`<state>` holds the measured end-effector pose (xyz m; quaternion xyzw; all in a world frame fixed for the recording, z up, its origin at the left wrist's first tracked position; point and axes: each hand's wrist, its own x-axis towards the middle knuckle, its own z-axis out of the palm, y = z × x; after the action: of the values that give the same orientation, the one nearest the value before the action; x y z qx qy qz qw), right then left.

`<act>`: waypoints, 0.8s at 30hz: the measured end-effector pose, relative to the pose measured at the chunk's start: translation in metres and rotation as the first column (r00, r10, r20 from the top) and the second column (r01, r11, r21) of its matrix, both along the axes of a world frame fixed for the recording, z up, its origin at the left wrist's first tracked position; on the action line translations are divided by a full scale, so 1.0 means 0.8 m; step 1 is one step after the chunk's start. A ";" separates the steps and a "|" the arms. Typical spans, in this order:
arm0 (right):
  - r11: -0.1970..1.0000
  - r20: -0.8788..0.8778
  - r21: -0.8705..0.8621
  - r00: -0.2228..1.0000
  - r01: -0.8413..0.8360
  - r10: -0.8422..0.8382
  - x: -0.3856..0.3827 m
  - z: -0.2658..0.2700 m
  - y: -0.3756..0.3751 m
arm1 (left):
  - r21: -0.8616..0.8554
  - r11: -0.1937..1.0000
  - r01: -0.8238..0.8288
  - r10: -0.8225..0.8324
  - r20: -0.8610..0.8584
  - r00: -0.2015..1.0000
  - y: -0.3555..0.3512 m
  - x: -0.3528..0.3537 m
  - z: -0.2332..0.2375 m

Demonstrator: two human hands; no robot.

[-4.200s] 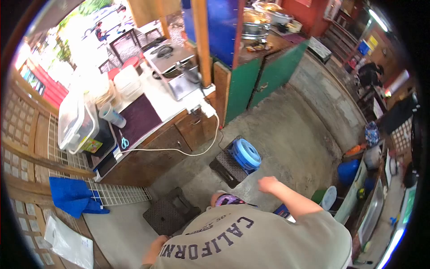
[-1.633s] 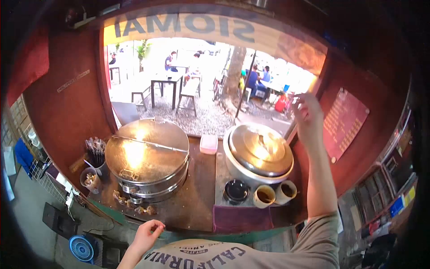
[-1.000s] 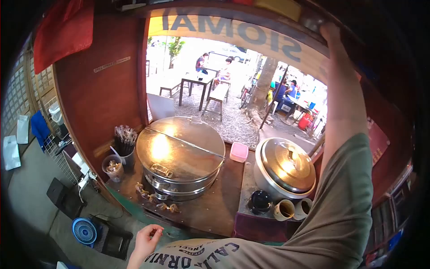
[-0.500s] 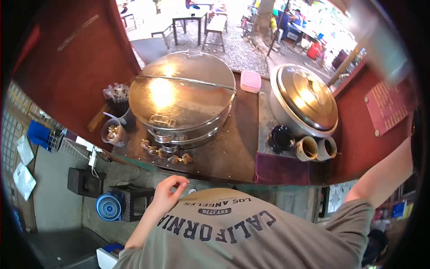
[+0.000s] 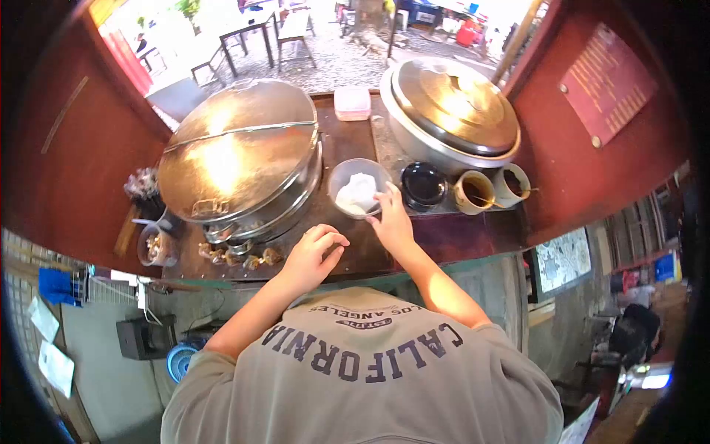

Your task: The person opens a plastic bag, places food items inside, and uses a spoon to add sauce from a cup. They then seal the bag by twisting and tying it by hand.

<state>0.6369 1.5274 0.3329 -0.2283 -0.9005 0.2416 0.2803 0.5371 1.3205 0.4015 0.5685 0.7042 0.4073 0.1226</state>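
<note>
A clear round plastic tub (image 5: 342,180) with something white and crumpled-looking inside stands on the counter, between the big steamer pot and a black lid. My right hand (image 5: 393,219) grips the tub's right rim, fingers over the edge and thumb lower down at its side. My left hand (image 5: 316,254) hovers by the counter's front edge, left of and nearer than the tub. It holds nothing; the fingers are loosely bent, with the thumb apart. Small knotted bags of brown stuff (image 5: 251,260) lie left of that hand, below the steamer pot (image 5: 244,148).
At right stand a large lidded pot (image 5: 455,111), a black round lid (image 5: 424,185) and two cups of dark sauce, one cup (image 5: 473,194) with a stick. A pink-lidded box (image 5: 352,103) sits at the back. Far left are a small tub (image 5: 157,246) and a container of wrapped utensils (image 5: 144,189).
My right arm has come in from the far right, and the tub with white contents now stands on the counter under that hand. My left hand has moved forward and right. The view has shifted.
</note>
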 end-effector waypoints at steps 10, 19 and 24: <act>0.814 0.263 0.433 0.809 0.387 -0.525 0.145 0.082 0.164 | -0.078 0.984 -0.159 0.172 0.216 0.961 -0.029 -0.004 -0.035; 0.946 0.688 0.216 0.649 0.243 -0.324 0.138 0.079 0.255 | -0.112 0.975 -0.194 0.204 0.089 0.975 -0.056 0.006 -0.041; 0.934 0.671 0.203 0.653 0.294 -0.351 0.135 0.084 0.245 | -0.103 0.976 -0.189 0.194 0.034 0.980 -0.055 0.008 -0.053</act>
<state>0.7449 1.7237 0.4002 -0.4477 -0.8922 0.0496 -0.0333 0.5433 1.2764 0.3592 0.4822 0.7722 0.3940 0.1262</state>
